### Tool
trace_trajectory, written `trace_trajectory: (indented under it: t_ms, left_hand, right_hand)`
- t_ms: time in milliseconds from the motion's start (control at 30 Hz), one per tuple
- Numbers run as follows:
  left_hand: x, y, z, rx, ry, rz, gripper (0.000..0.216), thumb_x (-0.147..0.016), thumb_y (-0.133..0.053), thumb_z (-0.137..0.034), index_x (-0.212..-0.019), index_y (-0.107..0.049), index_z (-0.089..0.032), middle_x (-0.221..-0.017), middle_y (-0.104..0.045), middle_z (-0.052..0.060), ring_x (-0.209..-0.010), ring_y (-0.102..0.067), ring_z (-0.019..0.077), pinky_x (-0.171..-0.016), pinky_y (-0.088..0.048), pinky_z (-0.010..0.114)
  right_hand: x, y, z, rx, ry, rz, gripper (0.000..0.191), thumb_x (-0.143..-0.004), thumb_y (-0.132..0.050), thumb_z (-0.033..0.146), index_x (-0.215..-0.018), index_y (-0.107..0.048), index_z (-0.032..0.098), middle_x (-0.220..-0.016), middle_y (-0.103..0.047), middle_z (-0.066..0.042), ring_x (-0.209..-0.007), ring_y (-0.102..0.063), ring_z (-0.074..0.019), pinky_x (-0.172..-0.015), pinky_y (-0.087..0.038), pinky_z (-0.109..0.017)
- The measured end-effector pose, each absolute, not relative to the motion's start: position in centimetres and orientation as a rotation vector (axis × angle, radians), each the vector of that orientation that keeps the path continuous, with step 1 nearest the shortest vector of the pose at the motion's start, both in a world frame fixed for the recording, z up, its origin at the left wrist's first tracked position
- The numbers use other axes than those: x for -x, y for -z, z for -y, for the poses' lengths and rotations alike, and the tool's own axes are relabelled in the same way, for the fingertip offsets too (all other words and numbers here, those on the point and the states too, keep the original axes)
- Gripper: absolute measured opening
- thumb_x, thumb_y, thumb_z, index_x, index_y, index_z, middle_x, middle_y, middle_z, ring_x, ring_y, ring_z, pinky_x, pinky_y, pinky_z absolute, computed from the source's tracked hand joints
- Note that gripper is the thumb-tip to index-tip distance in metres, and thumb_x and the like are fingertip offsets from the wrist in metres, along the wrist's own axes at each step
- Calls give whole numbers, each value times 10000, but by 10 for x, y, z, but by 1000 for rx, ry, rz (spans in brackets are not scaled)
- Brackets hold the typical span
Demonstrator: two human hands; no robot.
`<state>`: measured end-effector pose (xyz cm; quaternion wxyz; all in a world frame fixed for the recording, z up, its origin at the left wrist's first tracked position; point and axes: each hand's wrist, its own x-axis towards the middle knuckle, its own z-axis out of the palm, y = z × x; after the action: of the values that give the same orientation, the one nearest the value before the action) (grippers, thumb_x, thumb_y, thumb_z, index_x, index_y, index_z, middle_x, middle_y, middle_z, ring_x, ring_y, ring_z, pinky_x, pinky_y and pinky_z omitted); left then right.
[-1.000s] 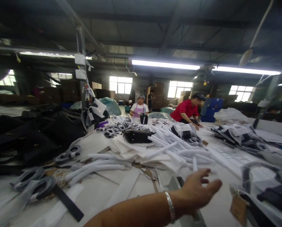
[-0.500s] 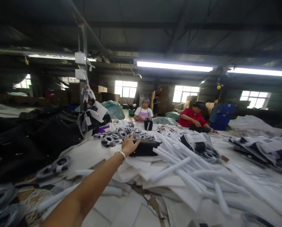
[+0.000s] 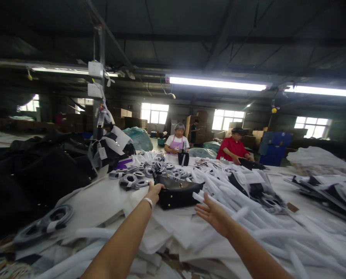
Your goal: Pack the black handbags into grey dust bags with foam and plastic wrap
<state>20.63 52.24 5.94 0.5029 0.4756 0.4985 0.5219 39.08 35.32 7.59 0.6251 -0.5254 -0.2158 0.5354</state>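
Note:
A black handbag (image 3: pixel 177 193) with small gold studs sits on the paper-covered table in front of me. My left hand (image 3: pixel 155 190) grips its left end, with the thumb on the near side and the other fingers partly hidden. My right hand (image 3: pixel 212 213) is stretched out at the bag's right end, fingers apart and holding nothing. White foam tubes (image 3: pixel 233 201) lie just behind and beside this hand. Behind the bag are several coiled, plastic-wrapped straps (image 3: pixel 129 180).
Black bags (image 3: pixel 39 170) are heaped at the left by a post (image 3: pixel 101 89). Wrapped black bags (image 3: pixel 250 182) lie to the right. White sheets (image 3: pixel 173 232) cover the near table. Across it sit a person in a purple apron (image 3: pixel 177 143) and one in red (image 3: pixel 233 149).
My right hand has come into view from the lower right and reached the bag's right side. The bag appears larger and nearer, with my left hand now on its left end.

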Motion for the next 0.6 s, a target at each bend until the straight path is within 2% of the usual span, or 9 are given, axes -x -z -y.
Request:
trace_trajectory:
  t_ms: [133, 233, 300, 367, 467, 600]
  left_hand:
    - [-201, -58, -505, -1115, -1238, -916, 383, -947, -634, -293, -1299, -546, -172, -1257, -609, 104, -1031, -652, 239, -864, -571, 441]
    - [-184, -68, -477, -1136, -1268, -667, 730, -804, -726, -105, -1452, -412, -224, -1331, -616, 93, -1104, -649, 243, -942, -547, 398]
    - [-164, -81, -451, -1162, -1282, -533, 950, -681, -769, -47, -1505, -344, -249, -1372, -611, 75, -1193, -612, 264, -1005, -512, 366]
    - [-138, -95, -421, -1191, -1285, -454, 997, -627, -819, -97, -1503, -366, -243, -1378, -613, 72, -1259, -567, 295, -1049, -480, 375]
    - [-93, -113, -369, -1244, -1283, -453, 913, -626, -867, -215, -1447, -466, -215, -1327, -650, 87, -1272, -555, 329, -1081, -443, 415]
    - [-28, -122, -293, -1370, -1232, -631, 847, -579, -892, -350, -1352, -580, -196, -1193, -717, 98, -1192, -605, 373, -1043, -463, 443]
  right_hand:
    - [-364, -52, -391, 1157, -1283, 419, 764, -839, -627, 665, -1390, -452, 166, -1180, -671, -177, -1016, -705, -251, -865, -582, -381]
    - [-351, -53, -385, 1052, -1339, 406, 785, -803, -590, 748, -1289, -541, 133, -1040, -705, -169, -921, -722, -253, -829, -586, -378]
    - [-342, -63, -372, 983, -1345, 383, 810, -769, -621, 759, -1258, -558, 116, -995, -706, -166, -885, -725, -254, -818, -588, -376]
    - [-330, -78, -354, 907, -1335, 360, 726, -764, -700, 682, -1234, -577, 143, -1016, -711, -137, -894, -723, -236, -846, -585, -364]
    - [-304, -98, -311, 795, -1327, 343, 549, -748, -811, 503, -1153, -635, 177, -1071, -726, -89, -940, -715, -207, -901, -575, -331]
    - [-261, -92, -227, 736, -1310, 336, 496, -704, -856, 431, -1096, -676, 187, -1130, -741, -76, -1061, -696, -237, -940, -568, -347]
